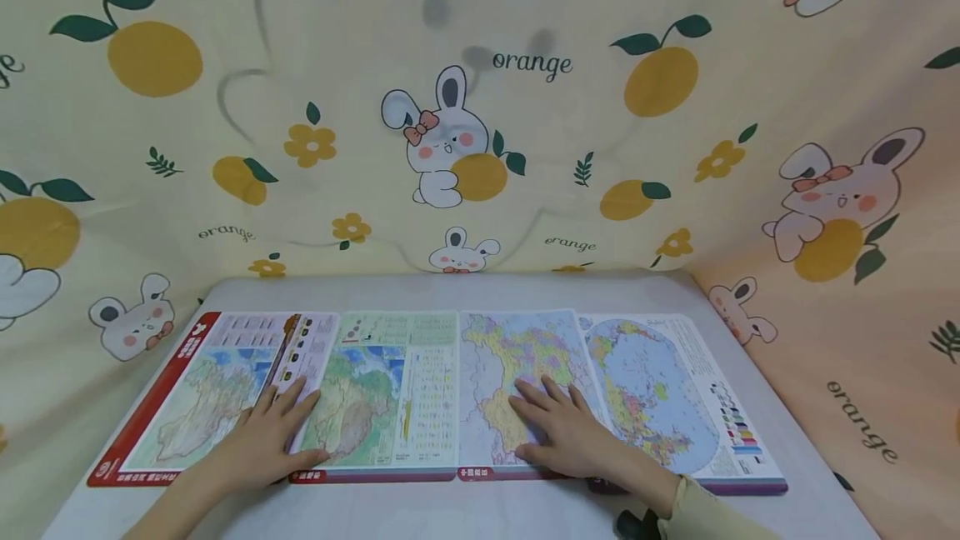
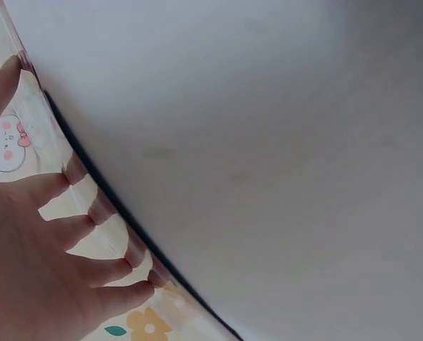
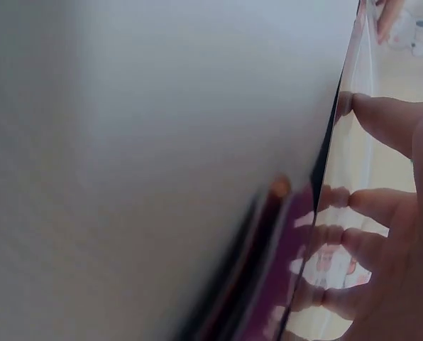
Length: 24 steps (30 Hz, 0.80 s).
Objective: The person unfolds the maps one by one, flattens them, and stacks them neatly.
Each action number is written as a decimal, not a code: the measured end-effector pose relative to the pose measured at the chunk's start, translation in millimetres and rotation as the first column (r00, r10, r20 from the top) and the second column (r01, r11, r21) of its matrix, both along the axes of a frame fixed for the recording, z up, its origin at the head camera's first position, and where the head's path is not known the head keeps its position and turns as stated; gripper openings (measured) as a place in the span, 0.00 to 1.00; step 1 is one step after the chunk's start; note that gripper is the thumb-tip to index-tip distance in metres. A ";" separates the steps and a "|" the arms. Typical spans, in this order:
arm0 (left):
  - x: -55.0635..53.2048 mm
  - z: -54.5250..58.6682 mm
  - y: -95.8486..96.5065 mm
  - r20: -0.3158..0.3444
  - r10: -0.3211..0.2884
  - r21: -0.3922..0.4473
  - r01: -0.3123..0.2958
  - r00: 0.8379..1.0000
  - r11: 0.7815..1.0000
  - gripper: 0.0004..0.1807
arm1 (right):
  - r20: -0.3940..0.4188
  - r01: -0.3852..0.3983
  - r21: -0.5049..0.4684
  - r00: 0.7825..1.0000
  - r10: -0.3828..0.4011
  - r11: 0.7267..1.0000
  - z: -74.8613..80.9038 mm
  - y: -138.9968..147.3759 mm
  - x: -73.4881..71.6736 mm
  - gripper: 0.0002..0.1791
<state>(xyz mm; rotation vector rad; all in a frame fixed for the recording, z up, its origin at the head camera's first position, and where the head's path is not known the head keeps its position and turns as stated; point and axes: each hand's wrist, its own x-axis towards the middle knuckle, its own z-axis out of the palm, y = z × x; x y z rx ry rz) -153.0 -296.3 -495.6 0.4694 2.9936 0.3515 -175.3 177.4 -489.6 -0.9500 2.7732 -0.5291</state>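
Observation:
Four-sided map panels lie side by side on a white table (image 1: 420, 511), the leftmost panel (image 1: 202, 398) with a red band down its left side. My left hand (image 1: 258, 440) rests with spread fingers across the seam between that panel and the second relief map panel (image 1: 363, 394). On the third, coloured map panel (image 1: 491, 348) lies my right hand (image 1: 566, 432), its fingers also spread. Both wrist views show fingertips of the left hand (image 2: 48, 263) and right hand (image 3: 389, 234) touching a glossy surface that mirrors them. Neither hand grips anything.
At the far right is a world map panel (image 1: 660, 390) with a colour legend. A dark object (image 1: 636, 525), partly cut off, sits by the right sleeve (image 1: 705, 511). Cloth (image 1: 360, 40) printed with rabbits and oranges hangs behind the table and at both sides.

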 end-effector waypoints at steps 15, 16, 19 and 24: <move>-50.5 4.2 -10.2 0.031 -0.006 0.004 0.006 0.999 1.000 0.54 | 0.008 0.005 0.026 1.000 -0.005 1.000 -1.7 -11.3 -54.1 0.40; -53.4 5.1 -10.8 0.039 -0.005 0.001 0.005 0.999 1.000 0.54 | 0.016 0.007 0.026 1.000 -0.007 1.000 -1.5 -12.1 -57.4 0.40; -60.6 8.2 -11.7 0.056 -0.004 0.000 0.004 0.998 1.000 0.54 | 0.041 0.014 0.026 0.999 -0.015 1.000 -1.2 -14.2 -66.7 0.41; -69.3 10.9 -12.0 0.060 -0.001 0.000 0.001 0.998 1.000 0.54 | 0.059 0.029 0.030 0.998 -0.030 0.999 -1.2 -15.8 -78.9 0.41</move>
